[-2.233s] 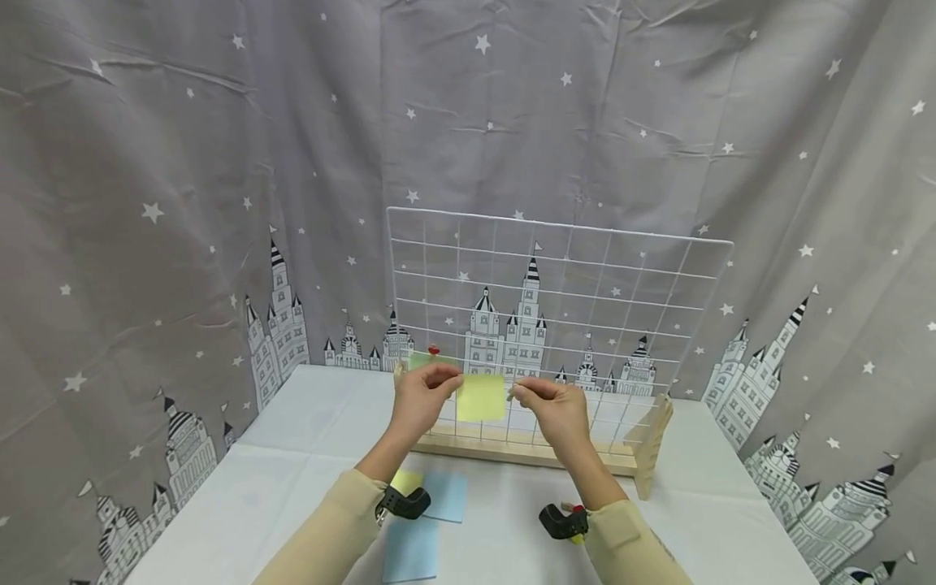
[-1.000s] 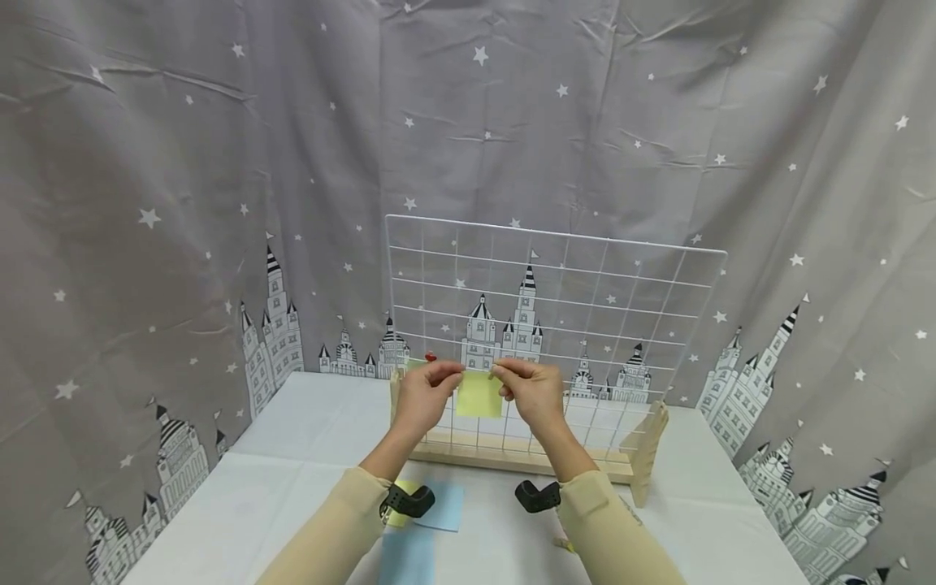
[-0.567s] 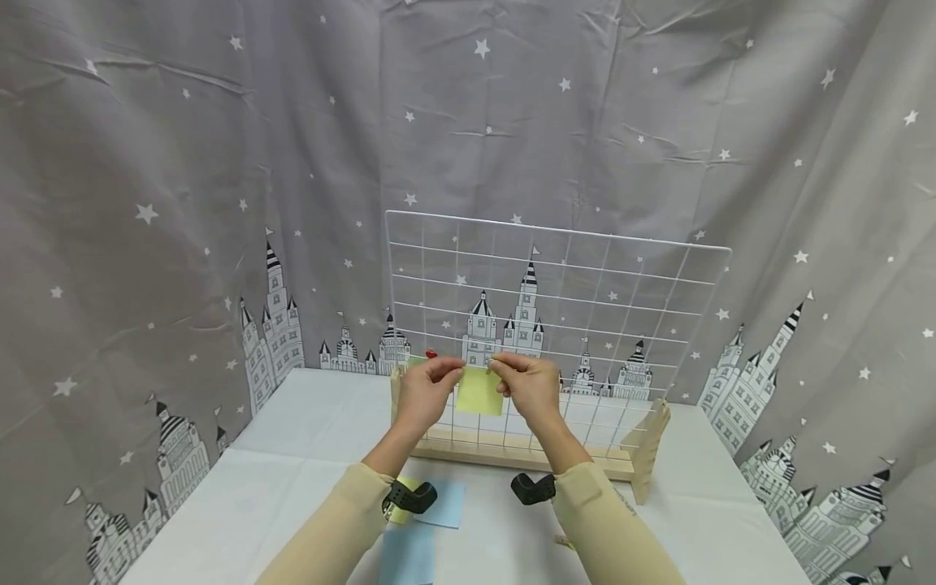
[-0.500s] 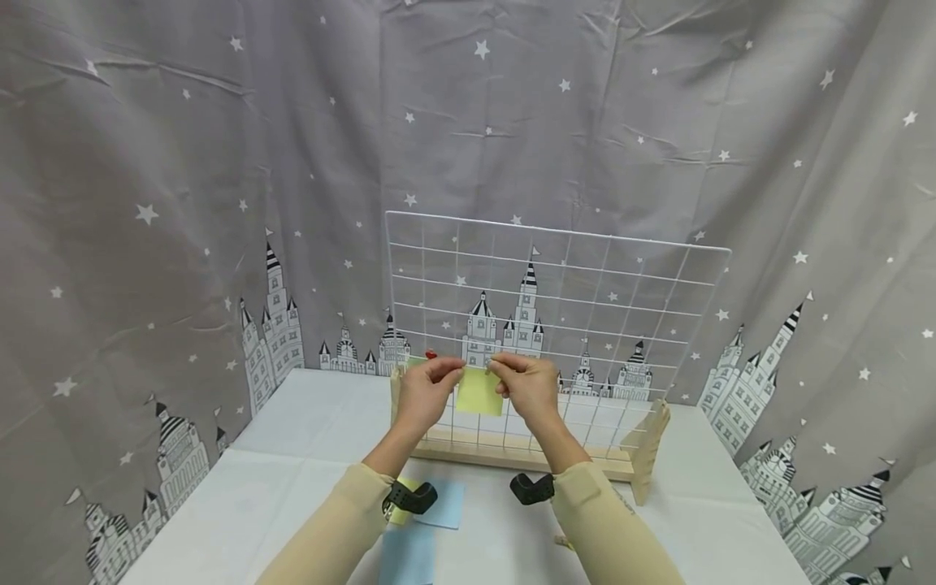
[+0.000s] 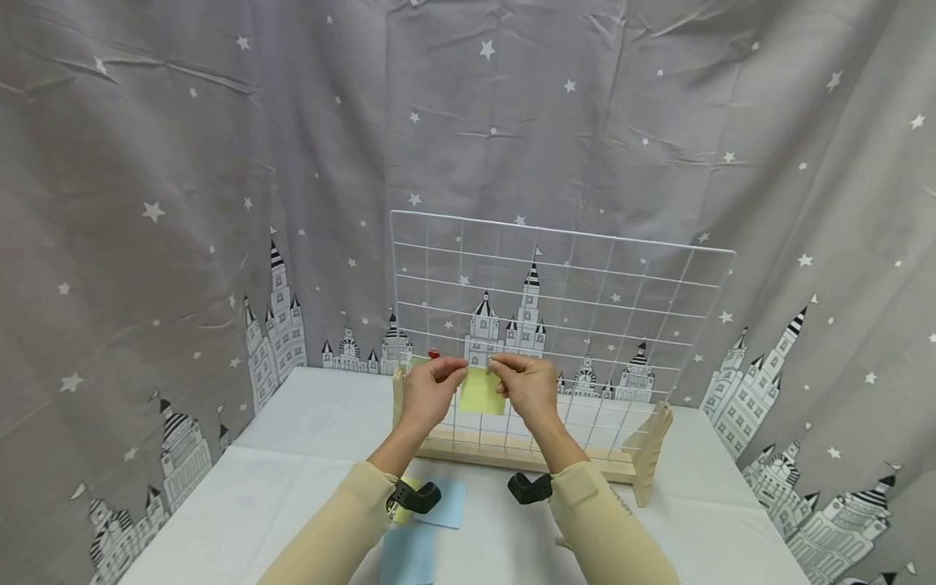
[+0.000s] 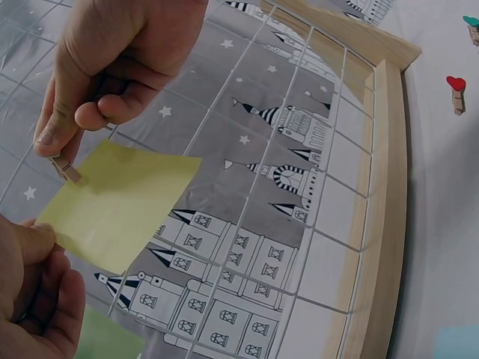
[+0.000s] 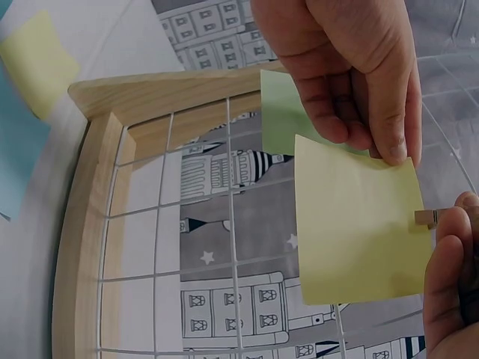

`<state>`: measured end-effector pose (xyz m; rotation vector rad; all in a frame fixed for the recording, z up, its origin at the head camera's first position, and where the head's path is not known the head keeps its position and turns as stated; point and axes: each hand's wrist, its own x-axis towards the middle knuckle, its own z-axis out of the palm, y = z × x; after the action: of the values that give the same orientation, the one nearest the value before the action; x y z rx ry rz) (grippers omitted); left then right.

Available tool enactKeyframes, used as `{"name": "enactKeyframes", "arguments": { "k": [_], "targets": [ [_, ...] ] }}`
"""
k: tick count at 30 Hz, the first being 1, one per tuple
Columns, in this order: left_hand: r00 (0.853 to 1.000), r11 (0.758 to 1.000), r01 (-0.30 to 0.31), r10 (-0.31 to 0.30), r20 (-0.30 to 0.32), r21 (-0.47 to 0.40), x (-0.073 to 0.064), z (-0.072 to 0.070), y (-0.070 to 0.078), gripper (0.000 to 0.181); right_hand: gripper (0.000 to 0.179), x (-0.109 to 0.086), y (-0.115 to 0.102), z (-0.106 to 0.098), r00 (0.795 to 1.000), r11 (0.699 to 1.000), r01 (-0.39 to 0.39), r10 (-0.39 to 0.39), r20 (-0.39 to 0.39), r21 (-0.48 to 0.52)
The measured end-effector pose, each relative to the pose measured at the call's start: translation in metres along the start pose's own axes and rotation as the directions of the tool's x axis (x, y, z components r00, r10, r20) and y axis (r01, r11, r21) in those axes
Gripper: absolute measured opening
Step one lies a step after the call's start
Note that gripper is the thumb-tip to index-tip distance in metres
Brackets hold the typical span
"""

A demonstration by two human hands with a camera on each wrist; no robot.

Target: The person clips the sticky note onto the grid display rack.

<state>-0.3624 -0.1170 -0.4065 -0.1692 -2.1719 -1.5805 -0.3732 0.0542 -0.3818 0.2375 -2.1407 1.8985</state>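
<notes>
In the head view, a yellow sticky note [image 5: 482, 392] is held against the white wire grid [image 5: 600, 307]. My left hand [image 5: 427, 392] pinches its upper left corner between thumb and finger. Small and wooden, a clothespin [image 6: 67, 169] sits at the note's top edge in the left wrist view, its tip over the paper. My right hand [image 5: 530, 390] pinches the other end of that clothespin. Whether it also grips a grid wire cannot be seen. Behind my left hand a green note [image 7: 281, 112] hangs on the grid, below a red clip top [image 5: 434, 353].
The grid stands in a wooden base [image 5: 526, 457]. Blue notes [image 5: 444, 504] and a yellow note [image 5: 406, 497] lie on the white table [image 5: 314, 431] near my left wrist. Loose clothespins, one with a red heart [image 6: 456, 84], lie before the base. A grey curtain [image 5: 468, 162] hangs behind.
My right hand has moved left from beside the yellow note to its top edge, bringing the clothespin onto the paper. Over the last half second both hands stay nearly still.
</notes>
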Motion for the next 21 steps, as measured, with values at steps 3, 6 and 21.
{"name": "enactKeyframes", "arguments": {
  "k": [3, 6, 21],
  "targets": [
    [1.0, 1.0, 0.0, 0.0, -0.007, 0.002, 0.0, -0.0001, -0.0003, 0.016, 0.017, 0.0005, 0.0004, 0.0004, 1.0, 1.0, 0.0, 0.0, 0.0, -0.015],
    [1.0, 1.0, 0.0, 0.0, -0.006, 0.0, 0.0007, 0.0002, -0.0011, 0.015, 0.015, 0.0006, -0.0001, 0.0006, 1.0, 1.0, 0.001, -0.001, -0.01, -0.027],
    [1.0, 1.0, 0.004, -0.003, -0.026, 0.017, 0.0004, 0.0025, -0.0016, 0.013, 0.017, -0.0005, 0.0013, 0.0049, 1.0, 0.999, -0.012, 0.011, -0.021, -0.053]
  ]
}}
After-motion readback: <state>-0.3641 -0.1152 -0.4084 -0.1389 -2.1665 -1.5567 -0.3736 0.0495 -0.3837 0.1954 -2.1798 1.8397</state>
